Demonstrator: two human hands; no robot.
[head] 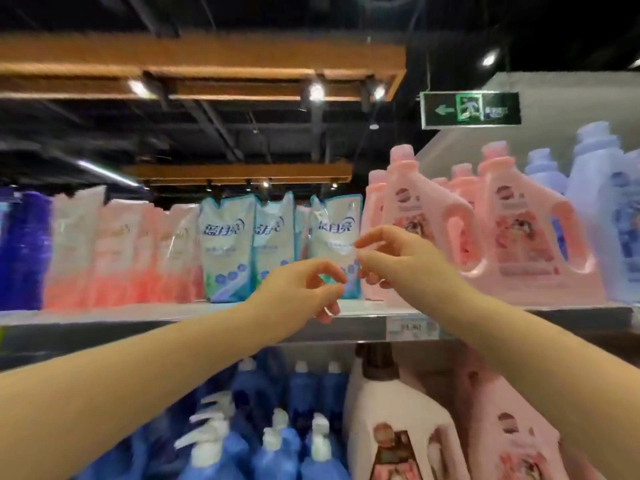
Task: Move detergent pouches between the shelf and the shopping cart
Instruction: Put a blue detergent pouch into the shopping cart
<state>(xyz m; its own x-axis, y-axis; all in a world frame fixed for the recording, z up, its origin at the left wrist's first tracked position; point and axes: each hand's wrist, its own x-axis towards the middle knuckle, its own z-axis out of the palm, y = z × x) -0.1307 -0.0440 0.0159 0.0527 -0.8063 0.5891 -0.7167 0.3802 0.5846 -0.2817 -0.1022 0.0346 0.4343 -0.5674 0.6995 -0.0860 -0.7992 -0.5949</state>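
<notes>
**Left hand (304, 289) and right hand (391, 258) up at the shelf (173, 315)**

Pink jugs (426, 216) stand right of three teal detergent pouches (227, 244) on it. Both hands hover close together before the rightmost pouch (332, 244), fingers loosely curled, gripping nothing.

Both forearms are bare from the near frame edges to the wrists; the left hand (298, 289) and right hand (391, 258) are bare too.

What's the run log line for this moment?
phase: reach at shelf | target: rightmost blue-white pouch | left hand: curled before pouch, grip unclear | right hand: open at pouch's edge
</notes>
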